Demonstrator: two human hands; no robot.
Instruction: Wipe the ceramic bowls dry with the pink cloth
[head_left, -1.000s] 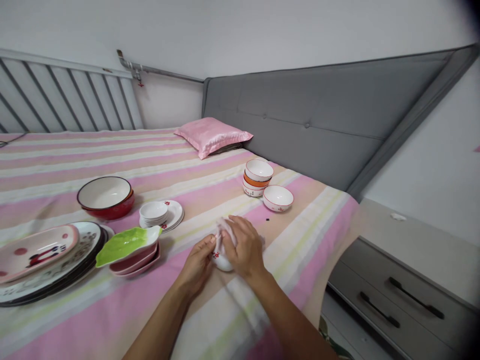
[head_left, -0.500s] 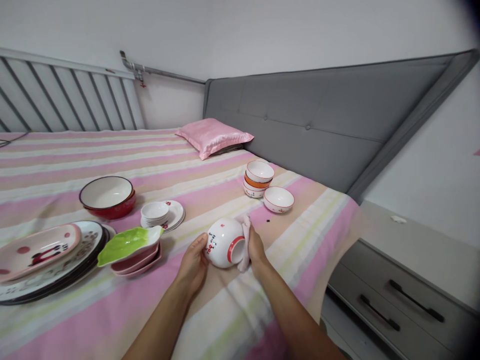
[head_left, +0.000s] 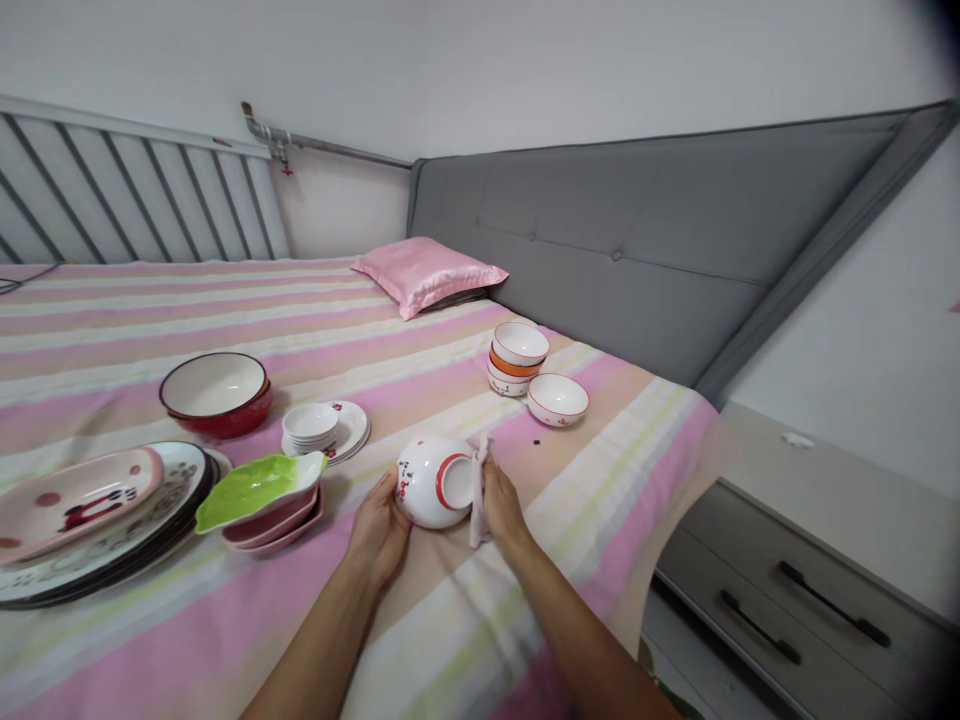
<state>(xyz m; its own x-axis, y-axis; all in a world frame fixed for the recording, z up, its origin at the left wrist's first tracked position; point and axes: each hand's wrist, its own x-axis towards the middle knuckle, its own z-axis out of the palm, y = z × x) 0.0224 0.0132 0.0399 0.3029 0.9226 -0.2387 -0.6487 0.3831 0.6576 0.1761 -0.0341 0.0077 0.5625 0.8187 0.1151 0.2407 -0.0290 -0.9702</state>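
My left hand (head_left: 380, 525) holds a white bowl (head_left: 429, 480) with red markings, tipped so its red-ringed foot faces me. Its fingers curl round the bowl's left side. My right hand (head_left: 499, 503) grips a pale pink cloth (head_left: 478, 488) and presses it against the bowl's right side. Both hands hover just above the striped bed sheet (head_left: 465, 610), near its front right part.
A stack of small bowls (head_left: 517, 357) and a single bowl (head_left: 557, 398) lie farther right. To the left are saucers (head_left: 326, 430), a red bowl (head_left: 214, 394), a green leaf dish (head_left: 257, 483) and stacked plates (head_left: 90, 510). A pink pillow (head_left: 426, 271), grey headboard (head_left: 645, 240) and drawer unit (head_left: 795, 570) border the bed.
A second ago my right hand covered the bowl with the cloth. The bowl has since been turned so its foot faces me, and my right hand slid to its right side.
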